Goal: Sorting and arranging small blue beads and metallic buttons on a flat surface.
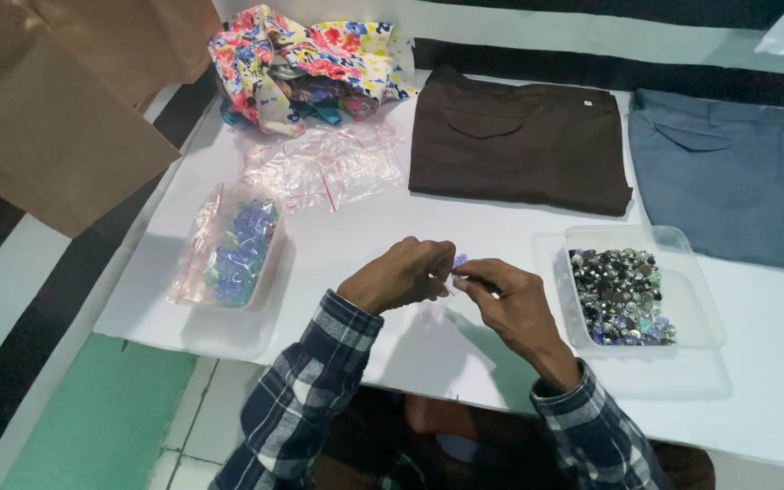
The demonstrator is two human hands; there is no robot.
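My left hand (pixel 401 274) and my right hand (pixel 510 304) meet over the white sheet (pixel 365 236), fingertips pinched together on a small clear bag (pixel 458 263) with bluish beads showing in it. Both wrists wear dark plaid sleeves. To the right of my right hand stands a clear plastic tray (pixel 682 263) holding several silver, black and blue beads. On the left lies another clear tray (pixel 269 272) with bagged blue and green beads in it.
A pile of empty small clear zip bags (pixel 324 168) lies behind the left tray. Folded brown trousers (pixel 519 141), folded blue-grey trousers (pixel 728 177) and floral cloth (pixel 306 63) lie at the back. Brown cardboard (pixel 56 109) stands at the left.
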